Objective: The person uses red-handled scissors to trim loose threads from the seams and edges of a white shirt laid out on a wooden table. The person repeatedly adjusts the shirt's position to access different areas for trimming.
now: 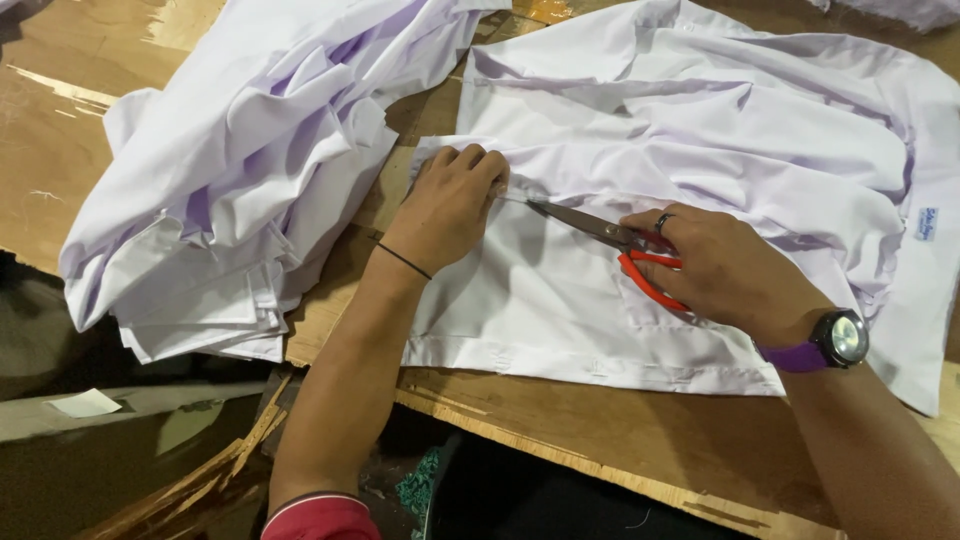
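The left hand (448, 205) rests knuckles-up on a white shirt (700, 150) spread flat on the desk (620, 430), its fingers curled closed and pinching a fold of cloth at the fingertips (490, 170). A thin black band circles that wrist. The right hand (725, 270) is closed around the red handles of a pair of scissors (610, 235), with a dark ring on one finger and a watch (840, 340) on a purple strap at the wrist. The scissor blades lie low over the shirt and point left, the tip just beside the left fingertips; a fine thread seems to run from the tip to the pinched fold, though it is too thin to be sure. Whether the blades are parted I cannot tell.

The shirt covers the right half of the desk, its hem running along the near edge and a small blue label near its right side. To the left, well apart from the scissors, a heap of white cloth (250, 170) lies bunched and partly folded, touching the shirt at the top. The desk is brown board, worn and splintered along its near edge. A red sleeve cuff shows at the bottom, on the left arm
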